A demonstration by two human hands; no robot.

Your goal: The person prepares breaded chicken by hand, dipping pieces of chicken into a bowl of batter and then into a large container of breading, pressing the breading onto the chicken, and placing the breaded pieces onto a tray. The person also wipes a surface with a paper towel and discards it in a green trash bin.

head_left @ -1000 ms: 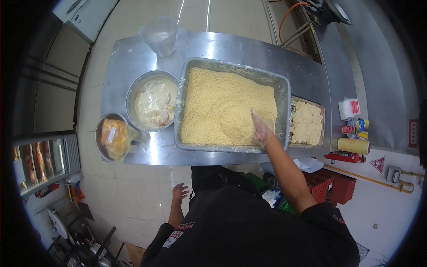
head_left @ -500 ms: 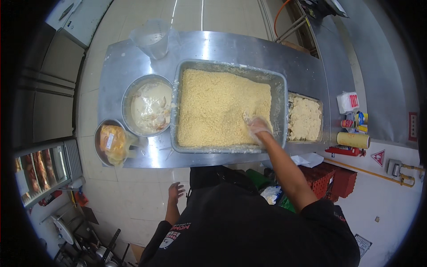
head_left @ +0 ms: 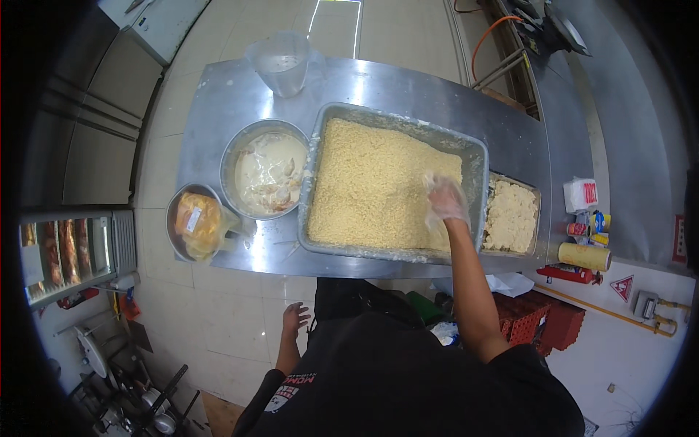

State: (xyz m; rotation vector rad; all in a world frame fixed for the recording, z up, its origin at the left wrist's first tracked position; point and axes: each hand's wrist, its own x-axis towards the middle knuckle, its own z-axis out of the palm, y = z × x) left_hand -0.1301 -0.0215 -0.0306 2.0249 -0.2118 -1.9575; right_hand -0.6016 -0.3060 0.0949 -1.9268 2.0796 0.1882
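Note:
A large grey tub (head_left: 397, 256) full of pale yellow breadcrumbs (head_left: 378, 182) stands on the steel table. My right hand (head_left: 445, 200), in a clear plastic glove, is at the right part of the crumbs; motion blur and the loose glove obscure its fingers. My left hand (head_left: 294, 317) hangs bare beside my body, below the table edge, fingers apart and holding nothing. Left of the tub, a round metal bowl (head_left: 227, 191) contains creamy batter with pieces (head_left: 269, 171) in it. At the tub's right, a metal tray (head_left: 539, 218) holds crumb-coated pieces (head_left: 511, 215).
A smaller bowl (head_left: 173, 226) with a plastic bag of orange-yellow food (head_left: 198, 218) sits at the table's left front. A clear measuring jug (head_left: 282, 69) stands at the back. Red crates (head_left: 520, 320) are under the right side, near a fire extinguisher (head_left: 566, 274).
The view has shifted, so the table and its contents appear farther right. My right hand has moved a little away from me over the crumbs. My left hand still hangs down.

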